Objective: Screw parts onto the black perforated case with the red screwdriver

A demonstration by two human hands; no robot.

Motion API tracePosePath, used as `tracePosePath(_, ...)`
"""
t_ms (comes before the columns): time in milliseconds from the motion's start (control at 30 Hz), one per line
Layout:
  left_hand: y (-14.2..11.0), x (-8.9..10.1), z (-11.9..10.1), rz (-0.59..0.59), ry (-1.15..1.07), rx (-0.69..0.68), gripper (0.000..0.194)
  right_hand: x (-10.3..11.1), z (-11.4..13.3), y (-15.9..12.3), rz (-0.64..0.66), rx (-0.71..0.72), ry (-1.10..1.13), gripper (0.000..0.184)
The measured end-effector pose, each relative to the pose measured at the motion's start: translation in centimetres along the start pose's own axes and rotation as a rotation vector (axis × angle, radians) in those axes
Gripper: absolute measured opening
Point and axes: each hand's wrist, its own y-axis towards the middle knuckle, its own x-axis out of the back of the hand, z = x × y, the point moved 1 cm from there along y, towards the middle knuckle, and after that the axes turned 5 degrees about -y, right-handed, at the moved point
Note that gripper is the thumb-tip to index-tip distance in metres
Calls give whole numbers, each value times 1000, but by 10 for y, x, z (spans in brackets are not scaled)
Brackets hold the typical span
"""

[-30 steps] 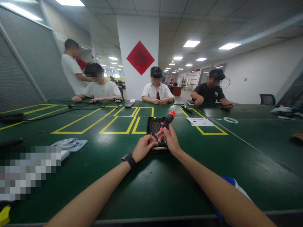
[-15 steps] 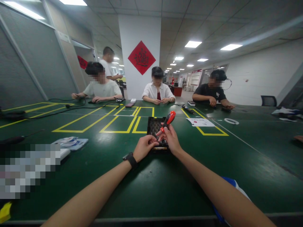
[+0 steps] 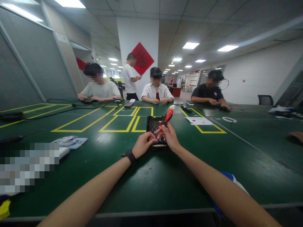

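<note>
A screwdriver with a red and black handle is in my right hand, its handle tilted up and to the right. Below it lies an open black case with small parts in its compartments, flat on the green table. My left hand, a dark watch on its wrist, is at the case's left front side. Its fingers are pinched together near the screwdriver's lower end. Whatever sits between those fingertips is too small to make out.
Yellow tape marks rectangles on the table. A printed sheet and a white ring lie to the right, flat packets to the left. A blue and white item is partly under my right forearm. Several people sit or stand across the table.
My hands and the screwdriver stay almost in place over the case, with a slight view shift. In the background, the standing person has moved right, in front of the pillar.
</note>
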Motion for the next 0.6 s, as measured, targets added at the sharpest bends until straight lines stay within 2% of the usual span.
tracePosePath(267,-1,1,2,19,19,-86,19,4,-3,2,5,-20,52,36)
tracePosePath(600,-1,-1,0,10,9,-48,21,3,-1,1,-18,17,29,35)
